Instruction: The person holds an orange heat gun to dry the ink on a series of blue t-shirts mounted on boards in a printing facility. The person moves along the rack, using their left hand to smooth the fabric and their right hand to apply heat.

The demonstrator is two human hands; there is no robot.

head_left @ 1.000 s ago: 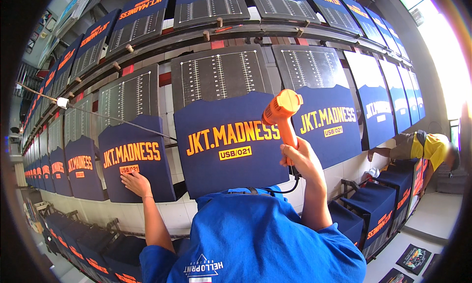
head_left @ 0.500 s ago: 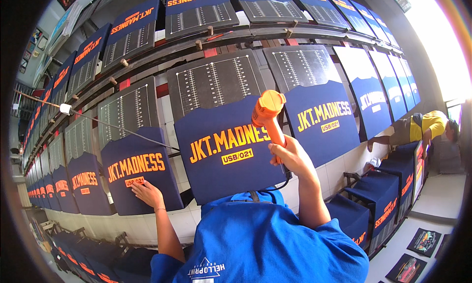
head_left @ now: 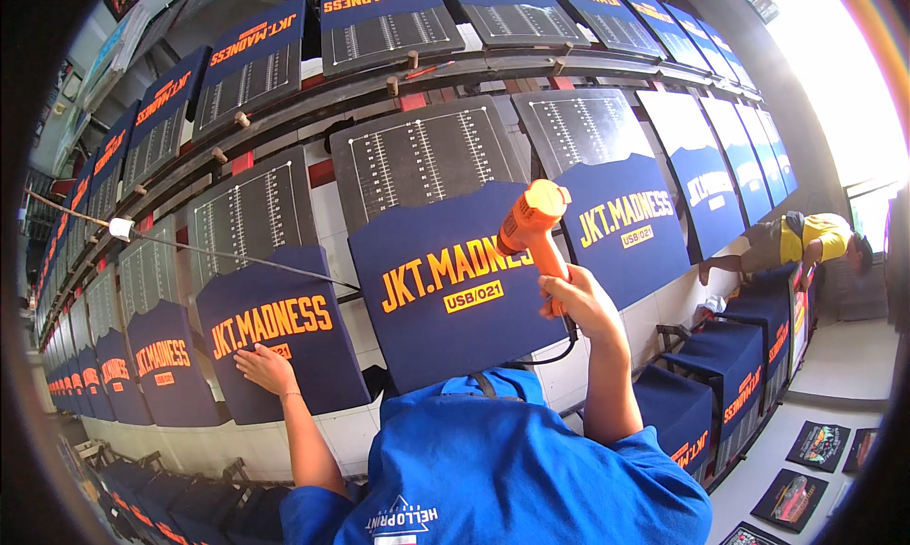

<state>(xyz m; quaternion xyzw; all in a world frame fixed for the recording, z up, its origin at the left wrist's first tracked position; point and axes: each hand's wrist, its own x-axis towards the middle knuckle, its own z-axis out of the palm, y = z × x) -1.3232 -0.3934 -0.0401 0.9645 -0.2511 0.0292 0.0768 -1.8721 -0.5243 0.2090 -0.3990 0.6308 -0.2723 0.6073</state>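
Long rows of slanted printing boards (head_left: 417, 156) fill the workshop in the head view, each dressed with a navy shirt bearing orange and yellow lettering, the rows curving away to the left and right under strong daylight from the upper right. At the board straight ahead, the right hand (head_left: 576, 303) has its fingers wrapped fully around the grip of an orange heat gun (head_left: 529, 221), nozzle held close over the centre shirt (head_left: 450, 284), near the right end of its print. The left hand (head_left: 263, 368) lies flat, fingers spread, on the neighbouring shirt (head_left: 275, 341) to the left, holding nothing. By the look of it, the print is being dried; going on would call for sweeping the nozzle evenly without touching the ink. Another person (head_left: 806, 246) bends over at the far right.
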